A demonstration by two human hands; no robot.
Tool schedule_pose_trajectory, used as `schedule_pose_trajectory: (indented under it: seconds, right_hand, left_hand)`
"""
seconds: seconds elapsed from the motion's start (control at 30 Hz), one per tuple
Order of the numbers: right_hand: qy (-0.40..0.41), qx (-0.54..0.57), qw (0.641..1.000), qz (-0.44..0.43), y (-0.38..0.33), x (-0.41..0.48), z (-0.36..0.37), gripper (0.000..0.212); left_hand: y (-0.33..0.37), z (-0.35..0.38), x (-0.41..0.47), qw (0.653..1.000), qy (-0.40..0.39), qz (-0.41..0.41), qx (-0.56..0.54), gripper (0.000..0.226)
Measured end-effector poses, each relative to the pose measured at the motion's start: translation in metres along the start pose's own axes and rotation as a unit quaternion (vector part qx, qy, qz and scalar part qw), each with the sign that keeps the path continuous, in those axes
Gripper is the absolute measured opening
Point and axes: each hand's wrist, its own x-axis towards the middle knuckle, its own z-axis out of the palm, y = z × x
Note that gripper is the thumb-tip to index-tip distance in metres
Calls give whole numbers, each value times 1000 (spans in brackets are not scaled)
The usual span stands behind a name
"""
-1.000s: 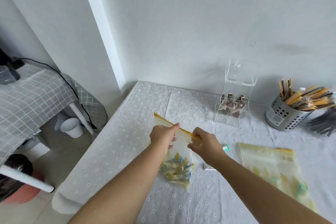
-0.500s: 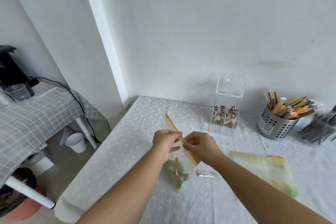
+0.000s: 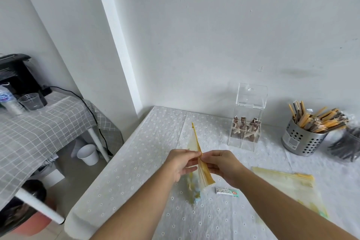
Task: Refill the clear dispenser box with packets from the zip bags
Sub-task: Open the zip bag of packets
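Hands, left and right, pinch zip bag top strip from opposite sides, packets hanging below the grip.

The box stands at the back of the table, by the wall, with a holder to its right. In front, a bag hangs between the left hand and right hand. A packet, then a second bag, lie rightward.

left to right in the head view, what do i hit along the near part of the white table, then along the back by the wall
Near: held zip bag → loose packet → flat zip bag. Back: clear dispenser box → perforated metal holder → dark sticks.
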Motion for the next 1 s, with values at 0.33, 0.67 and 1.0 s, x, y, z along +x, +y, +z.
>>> schedule_pose_trajectory:
  seconds: [0.33, 0.67, 1.0]
  right_hand:
    - [19, -35, 999, -6, 5, 3, 2, 6]
    - [58, -63, 995, -43, 9, 9, 10, 15]
    - [84, 4, 996, 3, -2, 13, 4, 13]
  left_hand:
    - [4, -1, 3, 999, -5, 6, 48, 5]
    - [2, 10, 5, 986, -8, 21, 167, 15]
    - [0, -6, -12, 975, -47, 71, 204, 16]
